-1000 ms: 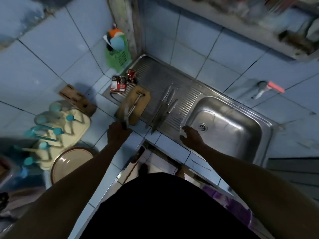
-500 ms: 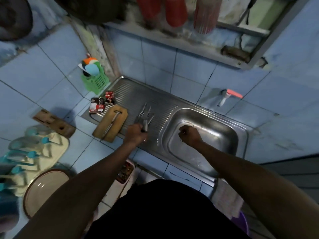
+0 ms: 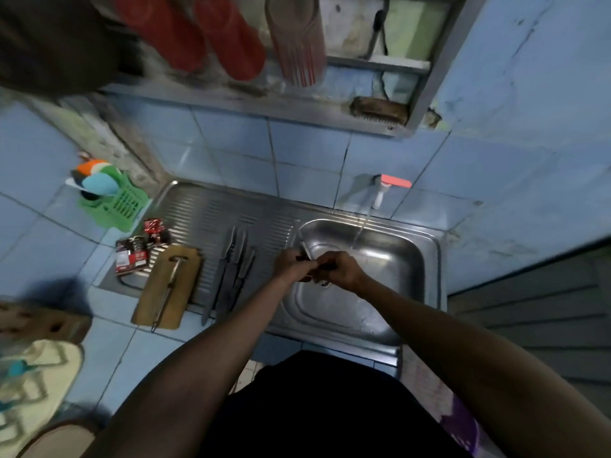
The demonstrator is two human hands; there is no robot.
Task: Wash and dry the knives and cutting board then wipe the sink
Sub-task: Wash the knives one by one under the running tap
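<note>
Fingers of the left hand (image 3: 292,264) and right hand (image 3: 337,267) are curled around one knife (image 3: 305,249), held over the sink basin (image 3: 420,259); its blade is pointed away, just short of the tap's stream (image 3: 358,231).

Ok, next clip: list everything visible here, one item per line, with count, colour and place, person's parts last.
sink basin: one, steel, right.
tap: one, white with red handle, on the wall, running.
held knife: one, steel, over the basin.
knives: about three, steel, on the drainboard.
cutting board: one, wooden, left of the knives.
utensil: one, metal, on the board; type unclear.
packets: two or so, red, behind the board.
basket: one, green, left wall.
left hand: grip on the held knife.
right hand: meets the left hand; its grip unclear.
</note>
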